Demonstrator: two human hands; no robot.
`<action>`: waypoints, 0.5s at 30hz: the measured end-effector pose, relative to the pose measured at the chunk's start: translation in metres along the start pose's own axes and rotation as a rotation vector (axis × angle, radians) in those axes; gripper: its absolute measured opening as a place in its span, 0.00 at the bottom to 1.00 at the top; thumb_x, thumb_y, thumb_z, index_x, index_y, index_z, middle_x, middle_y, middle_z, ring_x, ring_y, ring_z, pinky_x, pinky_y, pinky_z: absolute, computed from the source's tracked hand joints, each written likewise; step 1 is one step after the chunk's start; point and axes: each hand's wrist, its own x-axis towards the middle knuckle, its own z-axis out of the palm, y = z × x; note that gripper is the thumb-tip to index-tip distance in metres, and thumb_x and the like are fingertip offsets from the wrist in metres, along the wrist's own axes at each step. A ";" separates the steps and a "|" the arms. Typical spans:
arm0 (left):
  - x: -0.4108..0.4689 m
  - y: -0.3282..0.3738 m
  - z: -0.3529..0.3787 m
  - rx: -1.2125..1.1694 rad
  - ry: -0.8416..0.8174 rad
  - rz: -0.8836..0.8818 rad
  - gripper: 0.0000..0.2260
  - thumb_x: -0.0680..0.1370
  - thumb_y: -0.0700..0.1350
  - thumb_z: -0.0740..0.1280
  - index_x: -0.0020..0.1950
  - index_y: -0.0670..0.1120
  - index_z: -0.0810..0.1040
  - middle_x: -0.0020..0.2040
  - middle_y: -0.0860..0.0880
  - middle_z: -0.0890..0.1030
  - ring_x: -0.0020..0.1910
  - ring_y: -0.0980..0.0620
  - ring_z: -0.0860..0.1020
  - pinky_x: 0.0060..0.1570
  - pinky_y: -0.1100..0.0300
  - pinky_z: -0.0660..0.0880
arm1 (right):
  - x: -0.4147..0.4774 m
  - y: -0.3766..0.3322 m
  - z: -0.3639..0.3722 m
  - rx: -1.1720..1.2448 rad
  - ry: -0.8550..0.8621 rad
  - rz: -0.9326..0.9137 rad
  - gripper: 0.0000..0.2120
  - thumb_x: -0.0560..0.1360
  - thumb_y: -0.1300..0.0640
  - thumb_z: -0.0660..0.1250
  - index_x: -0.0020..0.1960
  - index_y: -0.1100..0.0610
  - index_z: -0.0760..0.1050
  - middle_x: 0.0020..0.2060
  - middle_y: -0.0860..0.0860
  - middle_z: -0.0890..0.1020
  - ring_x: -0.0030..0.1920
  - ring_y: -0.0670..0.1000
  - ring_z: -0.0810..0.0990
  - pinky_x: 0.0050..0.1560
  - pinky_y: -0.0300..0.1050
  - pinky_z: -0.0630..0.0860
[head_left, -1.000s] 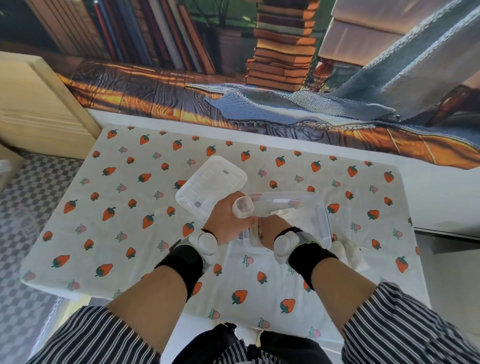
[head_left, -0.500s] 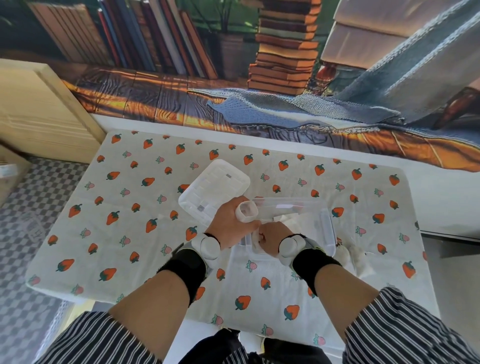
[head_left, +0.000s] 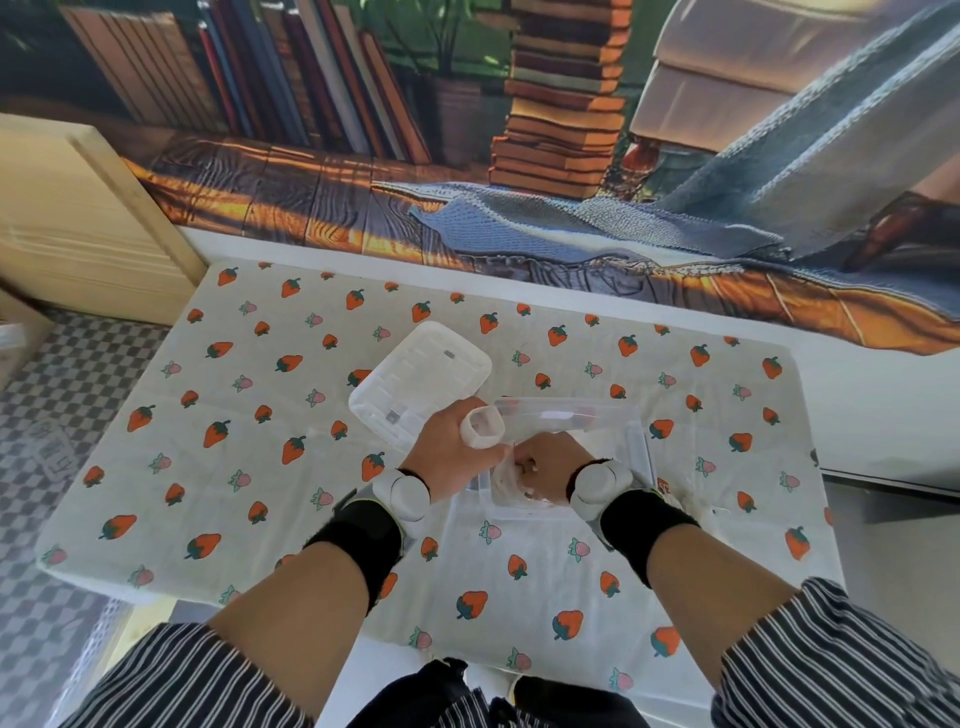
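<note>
Your bench (head_left: 810, 519) is rectangular and covered edge to edge by a white cloth (head_left: 218, 483) printed with red and pink strawberries. Two main things lie on the cloth. A white ribbed lid (head_left: 421, 384) lies flat, left of centre, turned at an angle. A clear plastic box (head_left: 638, 447) stands just right of it, open on top, and its left end meets the lid's near corner – touching or overlapping, can't tell. There's also a crumpled white scrap (head_left: 693, 506) just beside the box's near right corner – too blurred to name.
</note>
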 end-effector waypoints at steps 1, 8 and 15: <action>0.000 0.001 0.001 0.000 -0.001 -0.002 0.16 0.70 0.47 0.79 0.54 0.54 0.78 0.49 0.54 0.82 0.51 0.56 0.80 0.46 0.68 0.73 | -0.002 0.004 -0.003 0.041 -0.005 -0.004 0.14 0.76 0.62 0.63 0.32 0.51 0.71 0.32 0.44 0.75 0.39 0.52 0.75 0.40 0.39 0.71; 0.000 0.007 0.001 0.024 0.007 0.015 0.13 0.70 0.45 0.78 0.51 0.54 0.78 0.45 0.54 0.82 0.46 0.56 0.80 0.44 0.65 0.73 | -0.022 0.028 -0.043 0.448 -0.053 0.028 0.10 0.76 0.63 0.68 0.52 0.52 0.84 0.43 0.48 0.83 0.43 0.50 0.86 0.48 0.46 0.84; 0.002 0.021 0.004 0.033 0.012 0.068 0.12 0.71 0.42 0.76 0.44 0.55 0.76 0.37 0.55 0.78 0.35 0.63 0.76 0.37 0.71 0.71 | -0.044 0.009 -0.109 1.061 -0.205 -0.082 0.11 0.75 0.67 0.71 0.57 0.60 0.82 0.46 0.60 0.84 0.46 0.54 0.83 0.49 0.44 0.82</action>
